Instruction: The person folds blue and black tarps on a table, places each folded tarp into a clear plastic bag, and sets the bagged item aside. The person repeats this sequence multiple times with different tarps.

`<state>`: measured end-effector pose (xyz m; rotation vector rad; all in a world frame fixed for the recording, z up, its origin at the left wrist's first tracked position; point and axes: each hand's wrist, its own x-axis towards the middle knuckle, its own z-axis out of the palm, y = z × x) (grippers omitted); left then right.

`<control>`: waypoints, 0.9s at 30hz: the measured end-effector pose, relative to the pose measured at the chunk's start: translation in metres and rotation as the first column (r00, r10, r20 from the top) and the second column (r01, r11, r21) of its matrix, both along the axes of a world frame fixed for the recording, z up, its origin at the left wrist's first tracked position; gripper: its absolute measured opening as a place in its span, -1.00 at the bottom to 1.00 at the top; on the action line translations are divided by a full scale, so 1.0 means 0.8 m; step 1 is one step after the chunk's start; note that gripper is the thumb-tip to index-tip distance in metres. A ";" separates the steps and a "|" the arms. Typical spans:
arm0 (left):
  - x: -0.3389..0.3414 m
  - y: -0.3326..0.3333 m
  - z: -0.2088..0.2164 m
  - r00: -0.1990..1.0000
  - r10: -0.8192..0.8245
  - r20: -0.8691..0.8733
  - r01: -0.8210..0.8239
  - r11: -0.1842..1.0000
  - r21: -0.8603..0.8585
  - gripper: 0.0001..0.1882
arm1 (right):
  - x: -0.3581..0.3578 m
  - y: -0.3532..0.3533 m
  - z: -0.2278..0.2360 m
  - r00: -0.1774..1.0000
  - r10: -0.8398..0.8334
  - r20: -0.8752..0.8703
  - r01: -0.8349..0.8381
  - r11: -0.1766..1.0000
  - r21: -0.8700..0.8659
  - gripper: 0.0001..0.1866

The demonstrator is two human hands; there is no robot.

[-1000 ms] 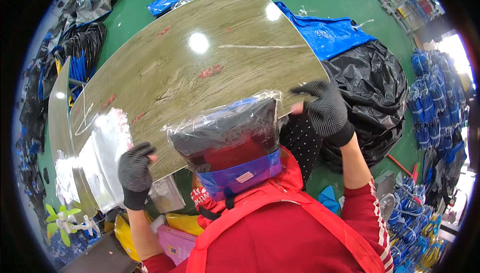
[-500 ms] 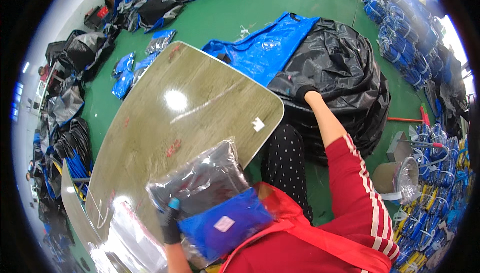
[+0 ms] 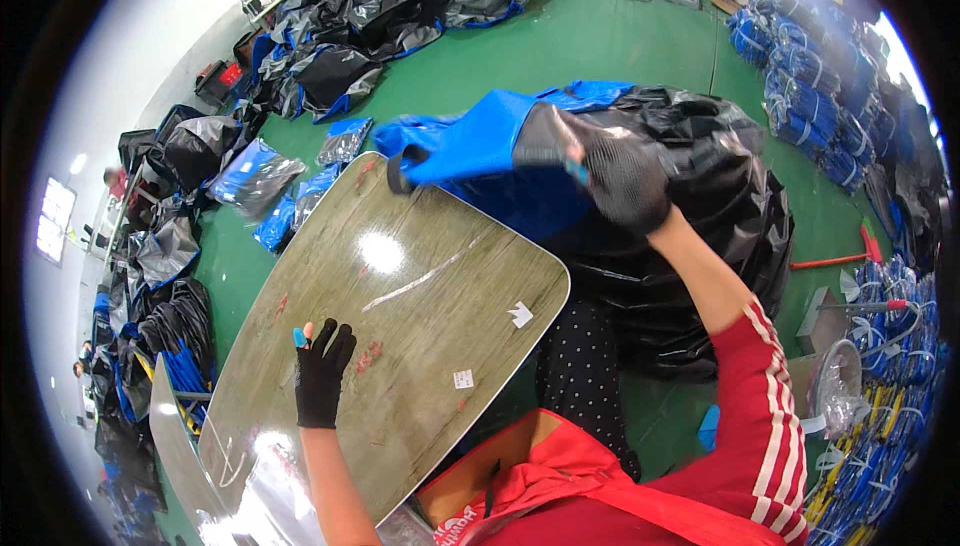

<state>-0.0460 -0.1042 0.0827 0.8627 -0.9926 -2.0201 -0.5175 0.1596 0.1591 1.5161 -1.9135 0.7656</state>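
Blue-blk bag [image 3: 470, 141] is held along table's [image 3: 430, 336] far-R edge, seemingly gripped by R hand [image 3: 625, 181], fingers curled (blurred). L hand [image 3: 322, 371] is spread open over table nr L edge, nothing held; contact can't be told. Prob. step: bag lifted off blk pile [image 3: 690, 296]; edge clearance needed next.

The surface [image 3: 440, 326] is a wood-grain tabletop with rounded corners and a thin pale rim. Directly on it there are a small white label [image 3: 463, 379], a torn white paper piece [image 3: 520, 315] and, at its near left part, shiny clear plastic [image 3: 268, 491]. Red smudges [image 3: 370, 355] and one long pale streak [image 3: 424, 277] mark its top. The green floor [image 3: 620, 41] carries a large black fabric pile [image 3: 690, 296] and several plastic-wrapped blue packages [image 3: 245, 176].
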 end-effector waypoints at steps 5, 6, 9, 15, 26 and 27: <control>-0.010 0.004 0.065 0.902 0.426 0.071 -0.318 0.766 -0.559 -0.28 | 0.171 0.159 0.058 0.913 0.269 0.305 -0.373 0.854 0.363 -0.62; -0.003 0.004 0.085 0.834 0.548 0.070 -0.390 0.674 -0.627 -0.30 | 0.196 0.182 0.051 0.776 0.364 0.515 -0.587 0.716 0.379 -0.58; 0.046 0.025 0.145 0.828 0.527 -0.193 -0.503 0.545 -0.670 -0.39 | 0.268 0.210 0.008 0.638 0.354 0.684 -0.767 0.361 0.530 -0.67; 0.181 0.106 0.161 0.939 0.279 -0.199 -0.338 0.657 -0.674 -0.54 | 0.225 0.183 -0.042 0.499 0.204 0.842 -0.649 0.732 0.207 -0.78; 0.283 0.270 -0.061 0.359 0.751 0.554 0.355 0.438 -0.826 -0.37 | 0.057 0.133 -0.120 0.574 -0.811 -0.113 0.785 0.506 0.358 -0.18; 0.278 0.271 -0.068 0.312 0.786 0.533 0.301 0.450 -0.841 -0.43 | 0.047 0.139 -0.118 0.535 -0.826 -0.178 0.832 0.479 0.279 -0.21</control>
